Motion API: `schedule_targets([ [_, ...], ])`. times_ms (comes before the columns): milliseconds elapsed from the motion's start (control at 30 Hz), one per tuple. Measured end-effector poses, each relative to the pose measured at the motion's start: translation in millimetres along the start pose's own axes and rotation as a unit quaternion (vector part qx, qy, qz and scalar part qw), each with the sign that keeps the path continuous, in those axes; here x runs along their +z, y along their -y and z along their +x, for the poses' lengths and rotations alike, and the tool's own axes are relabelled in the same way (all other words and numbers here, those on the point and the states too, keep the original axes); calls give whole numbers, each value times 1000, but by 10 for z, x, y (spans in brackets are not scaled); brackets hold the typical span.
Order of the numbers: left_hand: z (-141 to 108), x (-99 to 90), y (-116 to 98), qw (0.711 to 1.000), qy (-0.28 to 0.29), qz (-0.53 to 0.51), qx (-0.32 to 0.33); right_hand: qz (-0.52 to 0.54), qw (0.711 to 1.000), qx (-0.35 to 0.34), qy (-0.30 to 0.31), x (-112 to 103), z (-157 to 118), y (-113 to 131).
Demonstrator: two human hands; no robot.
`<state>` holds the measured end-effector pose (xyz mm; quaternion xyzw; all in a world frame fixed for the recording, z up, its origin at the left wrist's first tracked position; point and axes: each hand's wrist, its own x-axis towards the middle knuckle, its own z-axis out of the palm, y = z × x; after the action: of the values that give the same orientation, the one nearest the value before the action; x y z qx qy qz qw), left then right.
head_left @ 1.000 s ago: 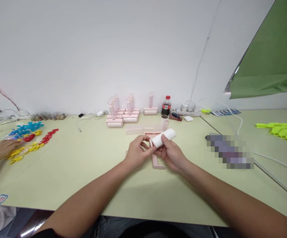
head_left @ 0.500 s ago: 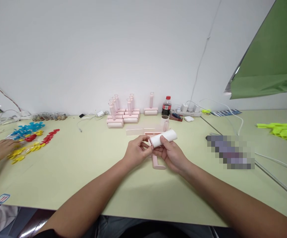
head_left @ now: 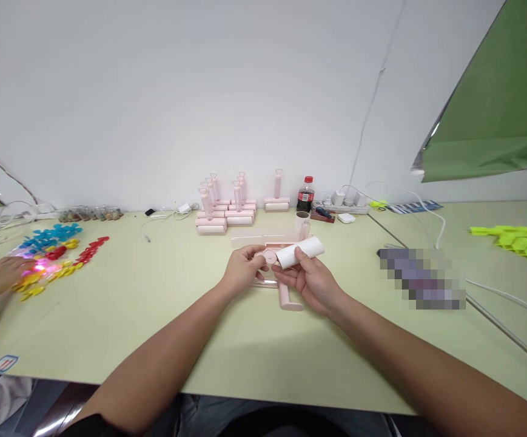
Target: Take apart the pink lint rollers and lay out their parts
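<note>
Head view: inside tabletop's [head_left: 154, 297] front edge, right hand [head_left: 321, 285] wraps roll [head_left: 312, 249], left hand [head_left: 239, 268] pinches disc [head_left: 270, 257]; apparent end-fitting, next needing alignment.

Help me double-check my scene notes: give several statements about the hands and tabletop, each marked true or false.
1. The right hand holds a white cylindrical roll. True.
2. The left hand holds a flat, pale-pink round part. True.
3. The clear plastic bottle of dark liquid has a green cap. False: its cap is red.
4. The blue plastic pieces lie right of the roll. False: they lie to its left.
5. The bright yellow-green plastic pieces lie right of the roll. True.
</note>
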<state>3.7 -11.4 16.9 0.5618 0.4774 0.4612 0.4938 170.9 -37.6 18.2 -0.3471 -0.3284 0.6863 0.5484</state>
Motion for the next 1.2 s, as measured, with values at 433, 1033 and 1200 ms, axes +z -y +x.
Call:
schedule_targets([
  [433, 423, -497, 177, 969, -45, 211, -123, -1, 999, -16, -51, -89, 91, 97],
  [1033, 242, -513, -80, 957, -28, 281, -73, -196, 974, -106, -53, -156, 106, 22],
  [1200, -82, -200, -383, 965, 87, 212, 126, -378, 903, -201, 34, -88, 4, 43],
])
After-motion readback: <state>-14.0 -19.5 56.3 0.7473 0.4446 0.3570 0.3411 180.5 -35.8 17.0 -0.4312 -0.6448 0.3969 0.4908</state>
